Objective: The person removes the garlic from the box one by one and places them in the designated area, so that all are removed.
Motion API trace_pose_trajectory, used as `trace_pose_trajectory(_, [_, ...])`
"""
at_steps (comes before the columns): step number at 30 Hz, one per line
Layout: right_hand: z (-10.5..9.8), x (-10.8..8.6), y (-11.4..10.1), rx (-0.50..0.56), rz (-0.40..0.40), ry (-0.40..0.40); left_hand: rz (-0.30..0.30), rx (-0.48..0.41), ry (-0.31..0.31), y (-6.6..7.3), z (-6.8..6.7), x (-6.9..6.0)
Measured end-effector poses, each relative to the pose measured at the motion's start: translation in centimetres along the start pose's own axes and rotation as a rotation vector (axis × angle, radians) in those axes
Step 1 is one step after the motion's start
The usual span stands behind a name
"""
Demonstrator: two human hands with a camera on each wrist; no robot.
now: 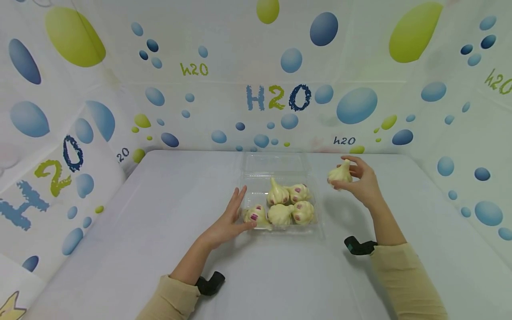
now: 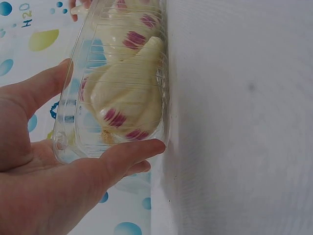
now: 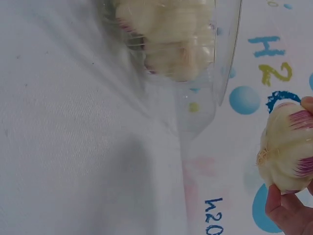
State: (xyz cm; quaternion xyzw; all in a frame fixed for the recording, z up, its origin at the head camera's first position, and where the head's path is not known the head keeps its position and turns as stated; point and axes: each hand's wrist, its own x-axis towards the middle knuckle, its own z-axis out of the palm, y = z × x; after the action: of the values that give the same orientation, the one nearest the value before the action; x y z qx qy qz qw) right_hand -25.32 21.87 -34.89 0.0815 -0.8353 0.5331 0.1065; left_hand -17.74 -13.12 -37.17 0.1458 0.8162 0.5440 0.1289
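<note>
A clear plastic clamshell box (image 1: 256,189) sits on the table with its lid (image 1: 276,163) folded back. Inside it lie several garlic bulbs, among them one with its stem up (image 1: 278,194) and a purple-streaked one (image 2: 128,93) by the left end. My left hand (image 1: 230,224) rests against the box's left front corner, thumb at the front and fingers extended along the left side. To the right of the box, raised over the table, my right hand (image 1: 362,180) pinches another garlic bulb (image 1: 340,174) between thumb and fingers; its purple streaks (image 3: 304,166) show in the right wrist view.
A white cloth (image 1: 168,195) covers the table. Behind it stands a white backdrop (image 1: 224,102) with blue and green drops and H2O lettering. Each wrist wears a black camera mount, one on the left (image 1: 210,283) and one on the right (image 1: 360,246).
</note>
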Motion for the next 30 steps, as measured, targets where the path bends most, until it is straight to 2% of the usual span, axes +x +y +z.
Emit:
trace_pose_trajectory(2, [-0.1,0.2,0.2,0.005,0.008,-0.007,0.001,-0.002,-0.001,-0.2,0.0,0.1])
trace_pose_trajectory(5, [-0.2,0.5,0.8,0.004,0.029,-0.018,0.018,0.005,0.002,-1.5,0.0,0.7])
trace_pose_trajectory(11, [-0.1,1.3,2.2,0.002,0.060,-0.059,0.023,0.009,0.009,-2.3,0.1,1.0])
trace_pose_trajectory(14, [0.1,1.7,2.7,0.000,0.067,-0.081,0.022,0.010,0.010,-2.0,0.1,0.9])
trace_pose_trajectory(19, [0.5,2.3,3.1,0.013,0.087,-0.125,0.004,-0.002,0.005,-0.4,0.1,0.1])
trace_pose_trajectory(22, [0.6,2.7,3.3,0.015,0.091,-0.145,0.001,-0.007,0.003,0.1,0.1,-0.1])
trace_pose_trajectory(30, [0.8,3.7,4.5,0.007,0.134,-0.184,0.034,0.007,0.008,-2.1,0.1,0.9])
